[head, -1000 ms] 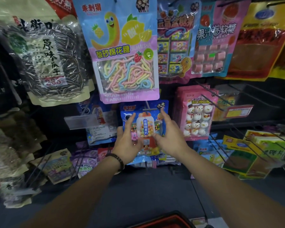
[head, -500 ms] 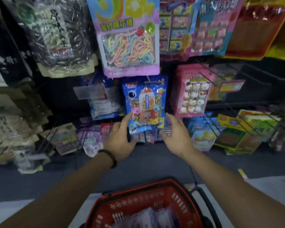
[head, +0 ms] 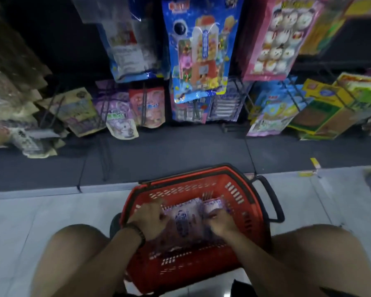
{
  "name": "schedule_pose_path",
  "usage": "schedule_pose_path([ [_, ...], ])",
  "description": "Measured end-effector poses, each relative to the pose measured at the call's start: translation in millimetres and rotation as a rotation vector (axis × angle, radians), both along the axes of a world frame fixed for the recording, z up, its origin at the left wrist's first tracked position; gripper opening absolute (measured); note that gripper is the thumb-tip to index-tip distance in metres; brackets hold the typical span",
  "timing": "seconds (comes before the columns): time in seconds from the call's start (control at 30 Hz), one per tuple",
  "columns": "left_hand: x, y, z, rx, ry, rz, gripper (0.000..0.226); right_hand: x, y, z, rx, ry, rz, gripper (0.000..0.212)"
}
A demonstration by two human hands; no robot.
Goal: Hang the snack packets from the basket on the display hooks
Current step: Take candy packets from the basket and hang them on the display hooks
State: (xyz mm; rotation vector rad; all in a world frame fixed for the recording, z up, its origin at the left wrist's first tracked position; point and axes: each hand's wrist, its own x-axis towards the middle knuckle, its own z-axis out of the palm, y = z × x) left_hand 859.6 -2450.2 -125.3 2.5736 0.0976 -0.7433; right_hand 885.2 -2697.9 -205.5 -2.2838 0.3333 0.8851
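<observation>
Both hands are down in the red basket [head: 201, 175] now, no longer up at the rack. The blue packet [head: 199, 50] they let go of hangs by itself on its hook, high above the fingers, just beside a pink packet [head: 276, 39]. So that one looks done, and the next one is starting.

The left hand [head: 150, 217], with a dark band [head: 137, 231] at the wrist, has its fingers bent over the left edge of a purple packet [head: 184, 220]. The right hand [head: 222, 221] has its fingers curled tight on the right edge. The purple packet lies between the two sets of fingers, low inside the basket and not lifted out yet. More packets seem to lie under the fingers, but the picture is too blurry to count them.

The basket sits on the pale floor [head: 41, 211], close in front of the person's knees. Wire hooks [head: 239, 91] stick out of the rack far ahead of the fingers. Some low packets [head: 116, 108], ahead and to the left of the fingers, look purple too — my guess is the new one belongs near them.

Next, I think the fingers need to lift the packet, find the hole at its top and slide it onto a hook. The fingers could pick up two packets at once, since they lie stacked.
</observation>
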Motion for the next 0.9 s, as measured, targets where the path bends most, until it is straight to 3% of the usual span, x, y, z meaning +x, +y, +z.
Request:
schedule_pose_path([
  [0.07,3.0,1.6,-15.3,0.011,0.085,0.02,0.048,-7.4,-3.2,-20.2,-0.064,0.151,0.082,0.048],
  [0.2,18.1,2.5,-22.3,-0.044,0.145,-0.035,0.036,-2.7,-3.8,-50.9,-0.137,0.192,0.146,0.065],
  [0.3,26.5,0.3,-23.3,-0.039,0.192,-0.064,0.044,4.3,-0.9,-68.5,-0.163,0.202,0.201,0.046],
  [0.4,31.4,-0.1,-27.4,-0.102,0.218,-0.048,0.035,7.1,3.6,-86.1,-0.106,0.202,0.114,0.014],
  [0.43,33.8,0.7,-28.1,-0.119,0.226,-0.028,0.032,6.5,4.6,-90.5,-0.095,0.202,0.077,0.013],
  [0.57,43.1,6.6,-30.8,-0.085,0.171,0.034,0.028,6.1,11.3,-96.2,-0.067,0.206,-0.047,0.047],
  [0.73,42.3,3.4,-33.4,-0.11,0.192,0.0,0.029,1.9,22.5,-100.8,-0.133,0.166,-0.021,0.034],
  [0.9,40.5,-1.4,-33.1,-0.119,0.219,-0.013,0.033,-5.6,38.2,-101.4,0.074,0.234,-0.009,0.045],
])
